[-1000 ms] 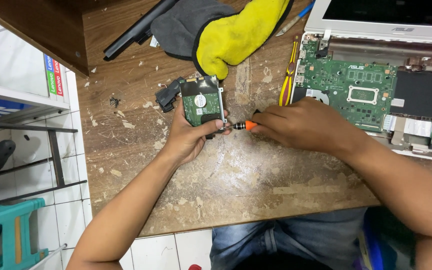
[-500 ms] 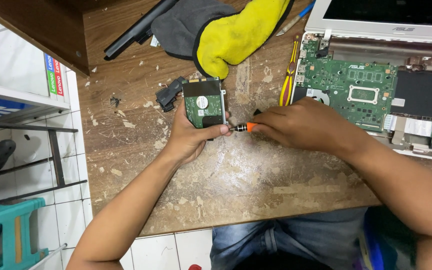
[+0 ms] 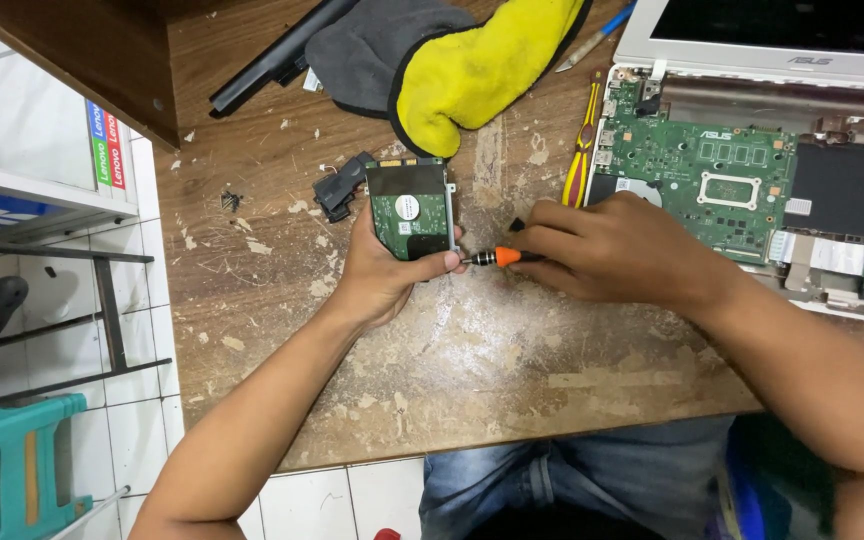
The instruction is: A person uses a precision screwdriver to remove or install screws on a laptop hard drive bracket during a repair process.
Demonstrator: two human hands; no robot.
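Your hard drive (image 3: 410, 210) stands tilted on the worn wooden table, green circuit board facing up, silver bracket along its right edge. Your orange-handled screwdriver (image 3: 497, 257) lies level, tip meeting the drive's near-right corner.

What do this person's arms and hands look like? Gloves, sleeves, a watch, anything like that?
Both arms are bare from the frame's edge to the fingertips: no sleeves show, and there are no gloves. The left hand and the right hand show no rings, watch or wristband. Fingernails look short. Below, the lap shows blue jeans.

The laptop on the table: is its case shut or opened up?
Opened up: the laptop shows its bare green circuit board.
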